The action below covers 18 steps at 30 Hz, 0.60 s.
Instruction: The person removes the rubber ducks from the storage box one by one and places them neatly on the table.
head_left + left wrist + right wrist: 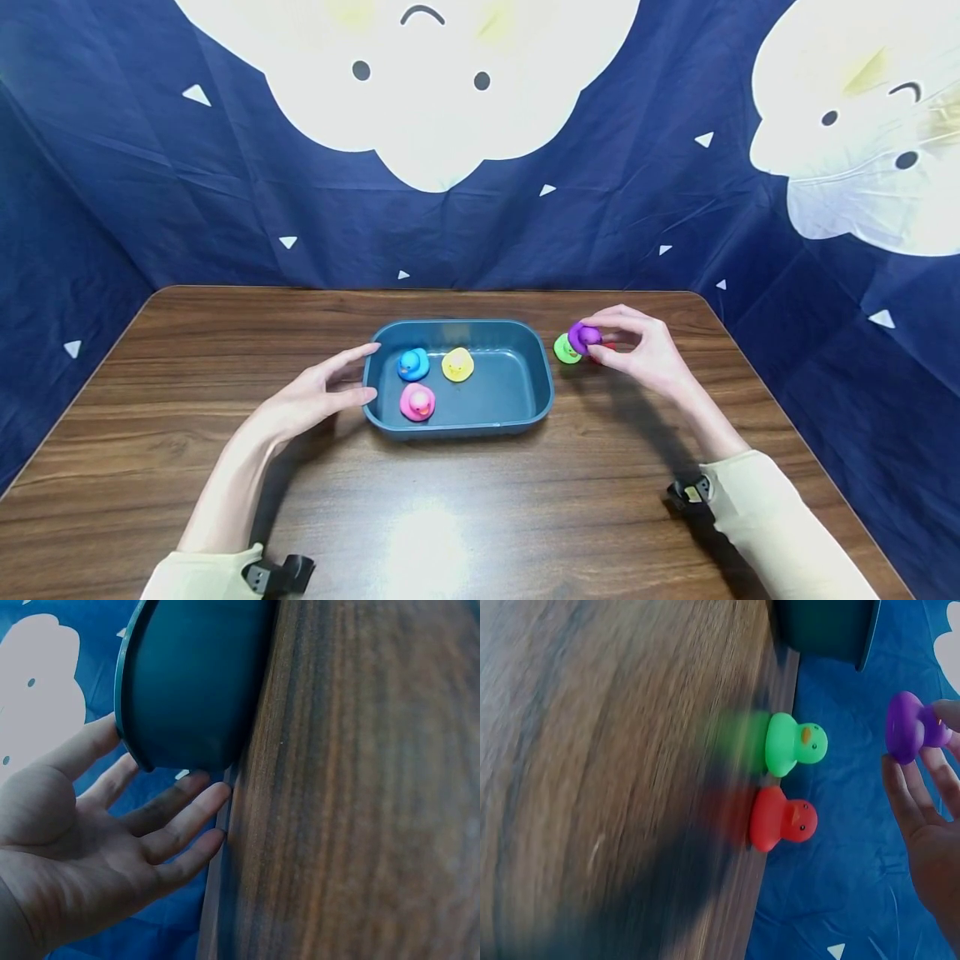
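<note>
My right hand (637, 346) pinches a purple rubber duck (584, 337) between thumb and fingers, raised off the table. In the right wrist view, a green rubber duck (793, 744) and a red rubber duck (781, 819) stand side by side on the wood below it; the head view shows the red one mostly hidden by the hand. At the left end of a dark teal tub (491, 428), my left hand (307, 396) has its thumb and fingers spread, fingertips at the rim. Inside the tub sit a blue duck (413, 365), a yellow duck (457, 365) and a pink duck (417, 402).
The brown wooden table (300, 492) ends at a rounded far edge. Behind and beside it hangs a dark blue cloth (225, 200) with white clouds and small triangles. Black straps with small devices (279, 575) sit at both sleeve cuffs.
</note>
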Motion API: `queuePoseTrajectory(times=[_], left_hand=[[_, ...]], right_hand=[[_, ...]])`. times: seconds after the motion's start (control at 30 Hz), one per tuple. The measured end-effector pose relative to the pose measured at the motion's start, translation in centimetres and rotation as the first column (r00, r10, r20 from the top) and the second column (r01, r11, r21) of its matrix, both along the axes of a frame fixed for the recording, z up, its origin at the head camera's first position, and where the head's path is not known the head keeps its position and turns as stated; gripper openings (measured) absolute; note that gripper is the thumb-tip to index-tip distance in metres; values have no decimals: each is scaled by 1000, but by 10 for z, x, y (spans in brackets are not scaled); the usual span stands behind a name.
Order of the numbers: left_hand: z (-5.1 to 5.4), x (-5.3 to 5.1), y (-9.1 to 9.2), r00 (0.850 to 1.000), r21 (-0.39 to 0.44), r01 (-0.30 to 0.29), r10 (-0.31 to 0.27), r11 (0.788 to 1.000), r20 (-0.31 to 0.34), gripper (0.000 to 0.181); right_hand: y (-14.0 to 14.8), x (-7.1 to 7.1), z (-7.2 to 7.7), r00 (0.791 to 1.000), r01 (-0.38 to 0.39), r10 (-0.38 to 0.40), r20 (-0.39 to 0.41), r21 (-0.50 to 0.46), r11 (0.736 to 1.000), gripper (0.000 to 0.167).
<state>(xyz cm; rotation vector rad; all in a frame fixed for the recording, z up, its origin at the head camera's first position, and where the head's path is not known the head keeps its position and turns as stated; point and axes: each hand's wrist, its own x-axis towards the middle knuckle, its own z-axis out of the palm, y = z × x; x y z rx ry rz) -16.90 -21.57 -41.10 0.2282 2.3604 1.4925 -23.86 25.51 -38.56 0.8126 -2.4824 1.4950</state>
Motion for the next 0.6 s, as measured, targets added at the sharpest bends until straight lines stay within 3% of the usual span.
queuePoseTrajectory(times=[0.6], left_hand=[[0, 0, 0, 1000, 5, 7, -7, 1000, 16, 74]], right_hand=[[34, 0, -2, 996, 89, -88, -10, 22, 996, 36]])
